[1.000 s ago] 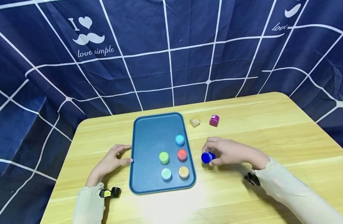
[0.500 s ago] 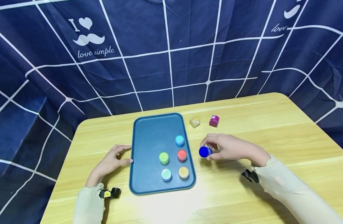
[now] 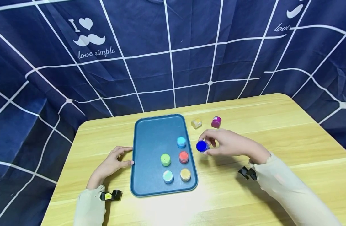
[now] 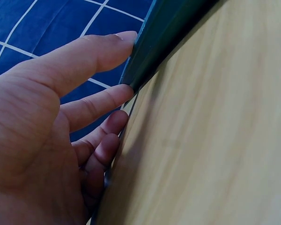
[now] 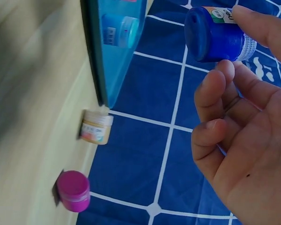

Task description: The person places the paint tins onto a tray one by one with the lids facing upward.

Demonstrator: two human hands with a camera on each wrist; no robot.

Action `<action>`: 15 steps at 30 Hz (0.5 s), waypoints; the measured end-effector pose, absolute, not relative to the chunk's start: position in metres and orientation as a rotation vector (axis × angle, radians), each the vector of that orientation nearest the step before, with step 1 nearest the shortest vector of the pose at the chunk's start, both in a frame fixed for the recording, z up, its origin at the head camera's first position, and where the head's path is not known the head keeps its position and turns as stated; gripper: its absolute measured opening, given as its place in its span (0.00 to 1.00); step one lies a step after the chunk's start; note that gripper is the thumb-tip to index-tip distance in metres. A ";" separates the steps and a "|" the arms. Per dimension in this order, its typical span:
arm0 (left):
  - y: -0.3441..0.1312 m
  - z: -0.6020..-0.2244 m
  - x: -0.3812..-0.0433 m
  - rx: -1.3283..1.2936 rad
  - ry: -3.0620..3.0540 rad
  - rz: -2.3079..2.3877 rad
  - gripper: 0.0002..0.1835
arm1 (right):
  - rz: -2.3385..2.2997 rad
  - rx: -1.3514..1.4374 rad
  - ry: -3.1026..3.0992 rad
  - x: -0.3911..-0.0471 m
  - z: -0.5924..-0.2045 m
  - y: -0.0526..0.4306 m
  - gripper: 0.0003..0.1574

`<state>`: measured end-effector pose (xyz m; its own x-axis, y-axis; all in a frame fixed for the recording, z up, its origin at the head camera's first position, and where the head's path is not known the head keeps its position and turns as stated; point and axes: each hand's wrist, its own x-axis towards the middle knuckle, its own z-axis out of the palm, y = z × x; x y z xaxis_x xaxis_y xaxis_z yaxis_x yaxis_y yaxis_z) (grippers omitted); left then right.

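My right hand (image 3: 227,142) pinches a small dark-blue paint jar (image 3: 202,146) between thumb and fingers, just off the tray's right edge. In the right wrist view the jar (image 5: 220,35) is clear of the table, its label partly under the thumb. At the left side, my left hand (image 3: 112,161) touches the rim of a blue tray (image 3: 148,135) with thumb and fingertips. On the tray's right half stand several paint jars: a light-blue jar (image 3: 181,142), a red jar (image 3: 183,157), a green jar (image 3: 165,159), a teal jar (image 3: 167,176) and a tan jar (image 3: 185,174).
Beyond my right hand, a pale yellow jar (image 3: 196,123) and a magenta jar (image 3: 216,122) lie on their sides on the wooden table (image 3: 274,131). A navy curtain (image 3: 189,69) with white lines hangs behind the table's far edge.
My right hand has carried the dark-blue jar away from me and slightly left, up toward the tray's edge; its lid now faces up more. The left hand and tray have stayed put.
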<state>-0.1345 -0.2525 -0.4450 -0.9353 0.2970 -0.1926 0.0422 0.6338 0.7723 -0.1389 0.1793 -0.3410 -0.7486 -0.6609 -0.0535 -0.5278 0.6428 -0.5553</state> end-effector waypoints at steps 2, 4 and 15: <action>-0.253 -0.445 -0.134 0.273 2.555 1.198 0.35 | -0.766 -0.957 2.616 -0.140 -0.338 0.177 0.17; -0.253 -0.445 -0.134 0.272 2.554 1.200 0.35 | -0.768 -0.959 2.619 -0.141 -0.336 0.174 0.17; -0.253 -0.443 -0.134 0.263 2.548 1.196 0.35 | -0.802 -0.976 2.606 -0.148 -0.327 0.157 0.17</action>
<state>-0.1338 -0.2528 -0.4429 -0.9341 0.2945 -0.2017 0.0330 0.6339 0.7727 -0.1476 0.1569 -0.3271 -0.7459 -0.6651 -0.0351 -0.5303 0.6250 -0.5728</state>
